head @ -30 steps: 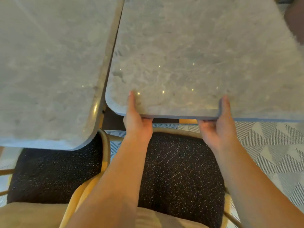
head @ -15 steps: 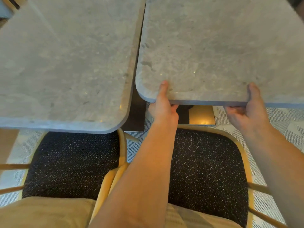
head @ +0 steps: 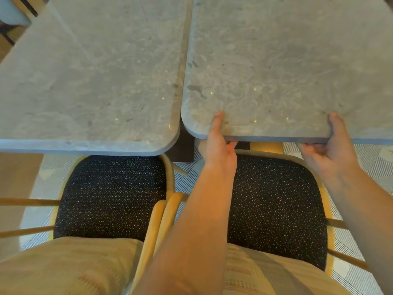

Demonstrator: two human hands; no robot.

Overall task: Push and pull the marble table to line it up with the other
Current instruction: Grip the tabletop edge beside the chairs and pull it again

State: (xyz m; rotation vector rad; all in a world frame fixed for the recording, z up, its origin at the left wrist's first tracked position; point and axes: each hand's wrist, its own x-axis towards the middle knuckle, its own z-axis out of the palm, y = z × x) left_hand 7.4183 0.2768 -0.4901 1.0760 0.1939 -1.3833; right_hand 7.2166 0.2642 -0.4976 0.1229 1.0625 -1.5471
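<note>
Two grey marble tables stand side by side. The right marble table (head: 276, 60) is the one I hold by its near edge. My left hand (head: 219, 145) grips that edge close to the rounded near-left corner, thumb on top and fingers underneath. My right hand (head: 331, 152) grips the same edge further right in the same way. The left marble table (head: 95, 71) sits a narrow gap away, and its near edge lies slightly closer to me than the right table's edge.
Two chairs with black speckled seats and yellow wooden frames stand under the table edges: the left chair (head: 110, 194) and the right chair (head: 276, 205), which my arms reach over. Beige cushions (head: 63, 267) rest on the chair backs. A patterned grey floor (head: 372, 167) shows at right.
The right table's near edge has come much closer to level with the left table's edge, and the gap between the tops has narrowed. Both hands have kept their grip on the edge.
</note>
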